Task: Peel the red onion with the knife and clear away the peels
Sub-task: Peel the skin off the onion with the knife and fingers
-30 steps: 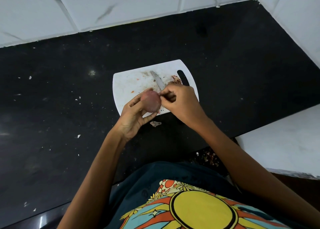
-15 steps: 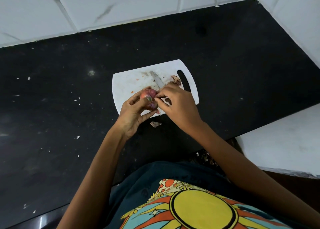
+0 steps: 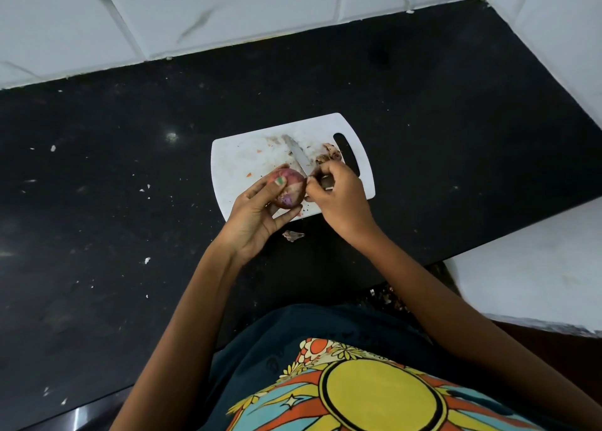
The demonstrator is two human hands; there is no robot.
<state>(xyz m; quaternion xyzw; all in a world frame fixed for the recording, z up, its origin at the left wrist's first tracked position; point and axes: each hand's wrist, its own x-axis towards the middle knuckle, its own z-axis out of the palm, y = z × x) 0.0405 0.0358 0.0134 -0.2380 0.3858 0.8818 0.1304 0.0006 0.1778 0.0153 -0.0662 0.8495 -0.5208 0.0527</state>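
**Midway: peeling in hand over the board**

Nearest, at the bottom of the frame, a printed shirt (image 3: 374, 395) is seen, with both forearms reaching up toward the centre. Just above, on the black counter (image 3: 130, 235), one loose peel (image 3: 293, 235) lies below the board's near edge.

At centre, the onion (image 3: 288, 188) is cupped in the left hand (image 3: 257, 215), lifted over the near edge of the board (image 3: 241, 160); fingers are curled round it and the thumb is pressed on its top. Some pale, bare flesh is shown, yet red skin is left on much of it, so the peeling step is judged to be partly done.

To its right, the right hand (image 3: 338, 199) is closed round the knife (image 3: 299, 157), whose handle is hidden; the fingertips are pressed together at the onion's right end, seemingly pinching skin against the blade, though this cannot be told for certain.

Farther up, more peels (image 3: 329, 153) are heaped beside the board's handle slot.

Next, a pull of the loosened skin away from the onion is judged to be called for, with the onion turned as needed; clearing the peels is not yet begun.
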